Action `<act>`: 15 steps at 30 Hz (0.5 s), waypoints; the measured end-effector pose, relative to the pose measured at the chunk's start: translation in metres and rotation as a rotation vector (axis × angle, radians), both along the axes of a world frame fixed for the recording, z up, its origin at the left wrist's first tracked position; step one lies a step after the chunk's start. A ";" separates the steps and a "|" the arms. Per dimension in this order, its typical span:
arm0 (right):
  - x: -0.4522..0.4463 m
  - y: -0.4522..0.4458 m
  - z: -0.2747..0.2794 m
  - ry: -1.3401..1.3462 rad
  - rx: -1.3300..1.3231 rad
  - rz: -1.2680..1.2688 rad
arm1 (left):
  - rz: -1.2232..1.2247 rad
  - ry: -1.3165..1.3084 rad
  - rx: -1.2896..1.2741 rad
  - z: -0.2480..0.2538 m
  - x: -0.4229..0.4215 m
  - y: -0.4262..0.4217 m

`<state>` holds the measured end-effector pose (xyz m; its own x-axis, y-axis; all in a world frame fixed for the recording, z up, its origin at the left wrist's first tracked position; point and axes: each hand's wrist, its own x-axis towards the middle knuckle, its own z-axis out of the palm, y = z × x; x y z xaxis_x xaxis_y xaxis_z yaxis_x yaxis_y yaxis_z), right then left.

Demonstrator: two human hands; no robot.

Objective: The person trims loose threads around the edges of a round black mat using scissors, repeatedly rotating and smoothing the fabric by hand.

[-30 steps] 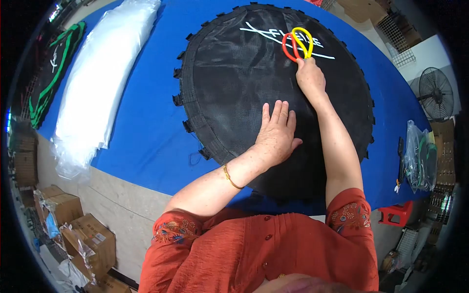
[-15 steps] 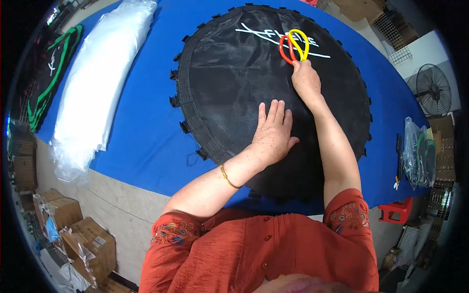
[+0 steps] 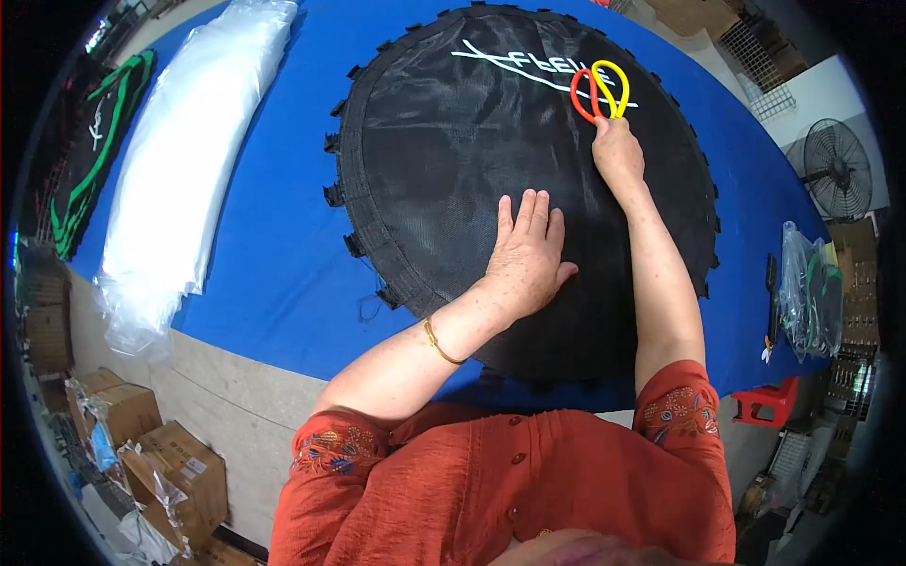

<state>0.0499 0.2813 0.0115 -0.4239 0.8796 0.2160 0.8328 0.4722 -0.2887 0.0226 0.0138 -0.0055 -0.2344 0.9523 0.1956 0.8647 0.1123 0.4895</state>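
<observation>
A round black trampoline mat (image 3: 425, 170) with short tabs around its edge and white lettering lies on the blue-covered table. My left hand (image 3: 527, 255) rests flat on the mat's middle, fingers stretched out, holding nothing. Farther out to the right, my right hand (image 3: 618, 156) is closed on scissors (image 3: 621, 90), whose red and yellow handle loops point away from me over the end of the lettering. Their blades are hidden by the hand. Loose dark threads (image 3: 371, 307) lie by the mat's lower left edge.
A stack of clear plastic bags (image 3: 189, 160) lies on the table's left, beside a folded black-and-green piece (image 3: 99, 151). Bagged goods (image 3: 812, 292) sit at the right edge. Cardboard boxes (image 3: 179, 472), a red stool (image 3: 766, 404) and a fan (image 3: 838, 170) stand around the table.
My right hand has slid to the right across the mat with the scissors, which now sit nearer the end of the lettering. My left hand has stayed in place.
</observation>
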 end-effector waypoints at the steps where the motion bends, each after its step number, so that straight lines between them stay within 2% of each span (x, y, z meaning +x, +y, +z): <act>1: -0.003 0.003 0.001 0.009 -0.008 -0.015 | 0.000 0.000 0.004 0.001 0.000 0.000; 5: -0.017 0.014 -0.008 0.076 -0.069 0.018 | -0.002 0.014 -0.024 0.003 0.001 0.002; 12: -0.045 -0.038 -0.004 0.055 -0.090 0.216 | -0.003 0.004 -0.033 0.005 0.000 0.003; 15: -0.047 -0.040 0.000 0.051 -0.106 0.190 | -0.004 0.002 -0.025 0.003 0.000 0.001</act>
